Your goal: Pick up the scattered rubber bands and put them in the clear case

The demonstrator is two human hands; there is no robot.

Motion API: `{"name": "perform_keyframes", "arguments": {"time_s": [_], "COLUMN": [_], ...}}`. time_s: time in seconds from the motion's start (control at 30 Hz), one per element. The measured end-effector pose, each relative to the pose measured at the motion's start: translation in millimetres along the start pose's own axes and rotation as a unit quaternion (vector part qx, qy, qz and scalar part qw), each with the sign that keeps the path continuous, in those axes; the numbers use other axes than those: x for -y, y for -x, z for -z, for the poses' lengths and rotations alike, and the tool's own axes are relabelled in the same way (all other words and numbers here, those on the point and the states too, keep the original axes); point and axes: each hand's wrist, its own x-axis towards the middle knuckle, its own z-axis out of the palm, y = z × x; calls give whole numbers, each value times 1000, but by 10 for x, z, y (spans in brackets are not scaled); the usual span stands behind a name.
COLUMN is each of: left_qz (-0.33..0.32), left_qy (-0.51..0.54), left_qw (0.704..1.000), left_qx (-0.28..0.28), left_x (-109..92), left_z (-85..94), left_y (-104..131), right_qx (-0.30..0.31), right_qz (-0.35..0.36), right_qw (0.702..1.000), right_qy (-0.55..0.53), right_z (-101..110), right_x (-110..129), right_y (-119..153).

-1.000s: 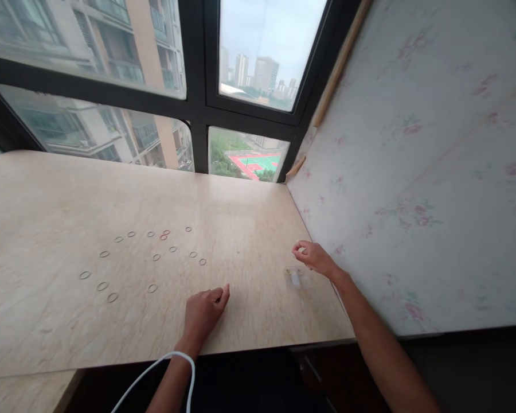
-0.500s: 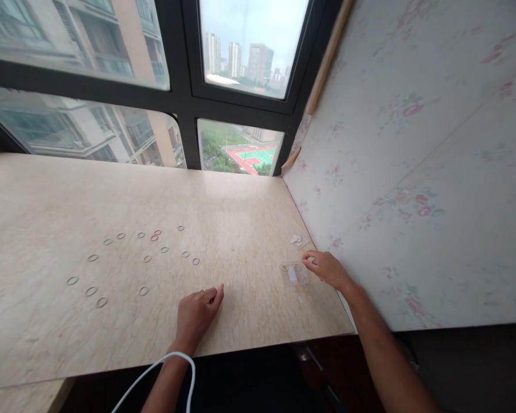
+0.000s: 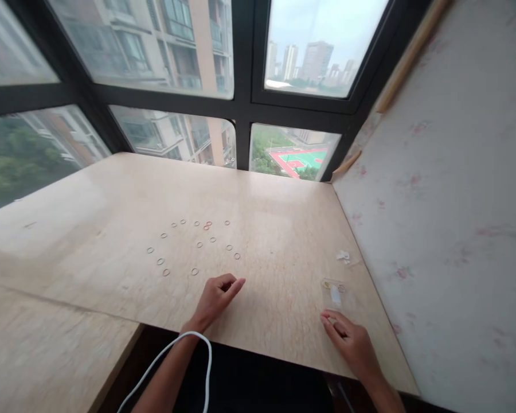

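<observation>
Right hand (image 3: 353,344): is bringing thumb and fingertips together at the near edge of the box; whether a ring is sitting between them, or the hand is touching the box, I cannot tell.
Left hand (image 3: 215,298): is lying half-curled on the counter (image 3: 284,321), thumb pointing out; the folded fingers are hiding the palm, so I cannot tell if it is grasping anything.
Box (image 3: 336,295): is lying before the right hand; its clear walls are blending into the counter, and its small contents are looking blurred.
Rings (image 3: 166,276): are lying scattered beyond the left hand, two red ones touching.
White scraps (image 3: 343,256): are lying between box and wall (image 3: 451,246), too small to make out.
Cord (image 3: 209,367): is crossing the left wrist and running out of view.
Forearms: are being cut off below.
</observation>
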Motion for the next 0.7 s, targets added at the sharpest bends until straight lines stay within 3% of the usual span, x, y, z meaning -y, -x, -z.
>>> {"name": "perform_keyframes", "arguments": {"time_s": [0.17,0.3,0.43,0.7], "left_qz": [75,139,161,109], "left_qy": [-82,-182,-259,-322], "left_qw": [988,969,951,939], "left_qx": [-111,-95,-37,56], "left_x": [264,431,439,373], "left_z": [653,1005,1076,1078], "left_y": [0,-26,-118,-326], "right_qx": [-42,-50,-45,-45], "right_qz": [32,28,22,-6], "right_qw": [999,998,999,998], "right_qy": [-5,-20,-21,-31], "right_z": [-67,-38,-33,-30], "right_x": [-70,-128,-172,-167], "right_y": [32,-8,-30,-15]}}
